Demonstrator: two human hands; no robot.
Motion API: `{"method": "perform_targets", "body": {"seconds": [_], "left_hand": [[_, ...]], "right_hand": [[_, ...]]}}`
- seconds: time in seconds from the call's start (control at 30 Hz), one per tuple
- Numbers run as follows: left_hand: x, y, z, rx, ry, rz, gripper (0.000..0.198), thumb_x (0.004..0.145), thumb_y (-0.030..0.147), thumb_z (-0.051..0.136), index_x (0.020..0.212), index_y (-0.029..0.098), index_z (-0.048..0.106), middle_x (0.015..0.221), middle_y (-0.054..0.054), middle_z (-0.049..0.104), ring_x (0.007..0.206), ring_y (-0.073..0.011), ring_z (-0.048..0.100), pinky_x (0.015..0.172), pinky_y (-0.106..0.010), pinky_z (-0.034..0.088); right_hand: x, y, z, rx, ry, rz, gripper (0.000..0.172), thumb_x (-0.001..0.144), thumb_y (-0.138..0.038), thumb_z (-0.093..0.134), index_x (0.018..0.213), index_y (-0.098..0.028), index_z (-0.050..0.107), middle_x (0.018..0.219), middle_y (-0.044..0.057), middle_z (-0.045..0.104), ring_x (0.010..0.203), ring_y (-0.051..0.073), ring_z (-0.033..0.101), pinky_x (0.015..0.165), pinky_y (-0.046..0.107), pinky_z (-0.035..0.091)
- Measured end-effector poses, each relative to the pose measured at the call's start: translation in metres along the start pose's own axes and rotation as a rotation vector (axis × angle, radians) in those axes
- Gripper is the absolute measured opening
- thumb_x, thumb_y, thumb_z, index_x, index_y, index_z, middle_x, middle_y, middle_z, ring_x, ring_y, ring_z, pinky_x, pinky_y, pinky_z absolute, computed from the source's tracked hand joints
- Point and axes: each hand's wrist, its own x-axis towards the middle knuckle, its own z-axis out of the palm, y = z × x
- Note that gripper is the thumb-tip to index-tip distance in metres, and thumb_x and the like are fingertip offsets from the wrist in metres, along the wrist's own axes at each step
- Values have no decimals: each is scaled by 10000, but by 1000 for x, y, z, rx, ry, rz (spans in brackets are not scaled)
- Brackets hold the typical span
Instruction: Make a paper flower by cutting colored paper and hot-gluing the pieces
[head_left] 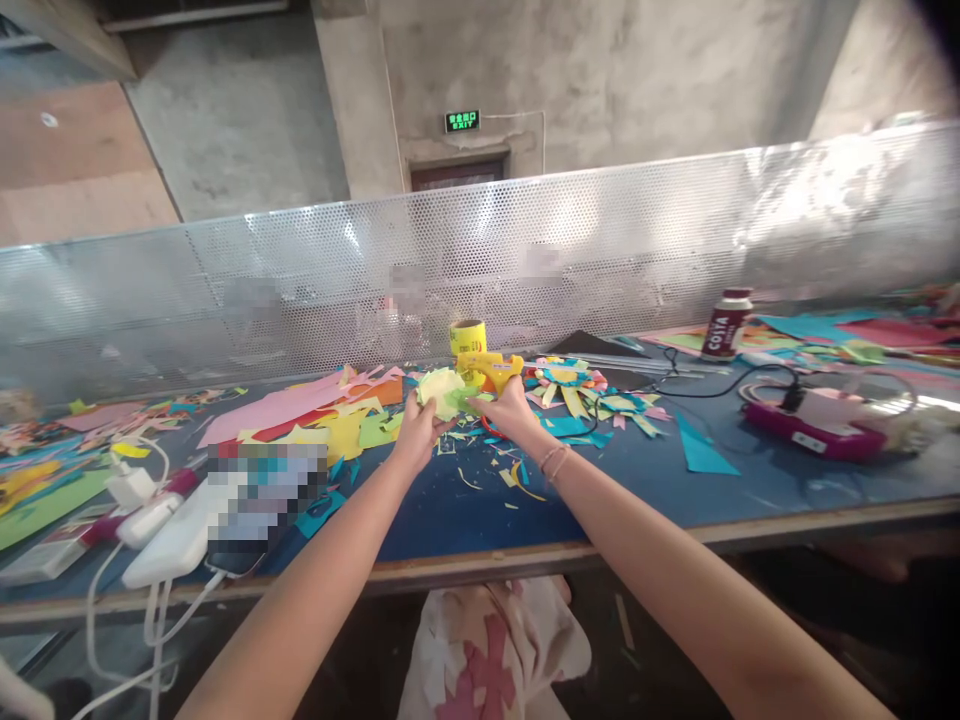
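Bare forearms (pixel 652 535) stretch over a dark blue worktop (pixel 442 525) strewn with coloured paper scraps (pixel 346 434), the left hand (pixel 420 437) pinching a pale yellow-green paper piece (pixel 439 390) and the right hand (pixel 513 410) closed around a yellow glue gun (pixel 493 371) just beside it, over the worktop's middle. Behind runs a perforated metal screen (pixel 315 290), with a concrete wall (pixel 637 80) and a lit exit sign (pixel 462 121) beyond; a dark red bottle (pixel 725 328) stands at right, near a purple power strip (pixel 772 425).

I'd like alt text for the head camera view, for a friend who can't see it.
A person's left hand holds a pale yellow-green paper piece beside a yellow glue gun gripped in the right hand, above a blue table strewn with colorful paper scraps. A dark red Costa bottle stands toward the right.
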Motion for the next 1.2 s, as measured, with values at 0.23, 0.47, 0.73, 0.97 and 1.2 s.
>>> {"method": "perform_targets", "body": {"seconds": [0.23, 0.47, 0.73, 0.97, 1.2], "left_hand": [[-2, 1, 3, -31, -9, -2, 443, 820, 190, 538, 1229, 256, 381, 1245, -96, 546, 1058, -207, 589, 873, -400, 513], [-4, 2, 6, -57, -4, -18, 441, 808, 182, 563, 1213, 259, 407, 1210, -87, 571, 1038, -199, 598, 850, -368, 524], [-5, 2, 8, -67, -5, -17, 477, 804, 176, 562, 1241, 273, 396, 1247, -88, 546, 1035, -196, 598, 853, -358, 519], [-5, 3, 9, -74, -26, -4, 460, 809, 162, 545, 1235, 271, 407, 1249, -84, 546, 1024, -187, 604, 867, -362, 512], [-1, 3, 4, -47, 66, 0, 411, 813, 184, 556, 1199, 265, 444, 1202, -79, 580, 992, -192, 616, 865, -375, 514]], "right_hand": [[-2, -8, -1, -35, 5, 108, 633, 497, -407, 707, 1013, -197, 406, 1069, 89, 456, 1088, 296, 456, 948, 483, 390], [-3, -10, -1, -117, 2, 94, 541, 515, -367, 656, 971, -200, 419, 1024, 84, 455, 1061, 296, 471, 919, 491, 413], [-4, -11, -1, -123, 14, 70, 528, 513, -322, 670, 960, -199, 418, 996, 74, 459, 1049, 291, 475, 907, 480, 412], [-4, -10, 0, -148, 21, 74, 538, 526, -330, 673, 981, -195, 421, 1012, 77, 462, 1058, 292, 472, 906, 475, 411], [-4, -15, -4, -103, 15, 44, 565, 551, -394, 681, 1011, -189, 426, 1026, 85, 463, 1065, 285, 468, 918, 473, 401]]}}
